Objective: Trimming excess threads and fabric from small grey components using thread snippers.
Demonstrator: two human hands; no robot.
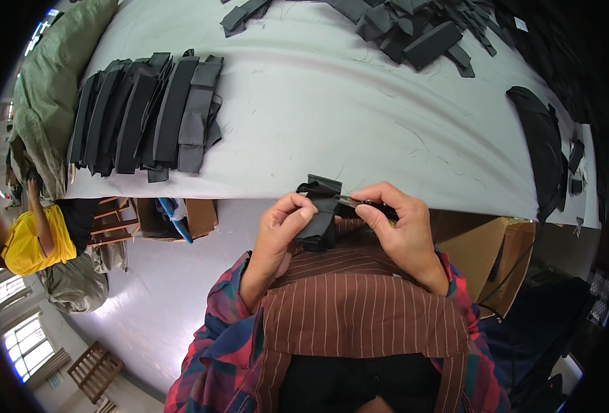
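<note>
At the table's front edge my left hand [280, 227] grips a folded dark grey fabric strip [319, 230] between thumb and fingers. From the right, my right hand [404, 224] is closed around thread snips [381, 208] with a dark handle and a short metal tip. That tip meets the strip's right side; whether its blades are apart is too small to tell. Rows of folded dark fabric strips [177, 110] lie side by side at the left of the table. A loose heap of similar dark pieces [432, 45] is spread at the far side.
White cloth covers the table [304, 117], with loose thread bits on it. A black bag-like piece [538, 144] lies at the right edge. Below stand a cardboard box [480, 255] and a wooden chair [115, 220]. Someone in a yellow top [32, 241] is at the left, beside a green cloth bundle [56, 76].
</note>
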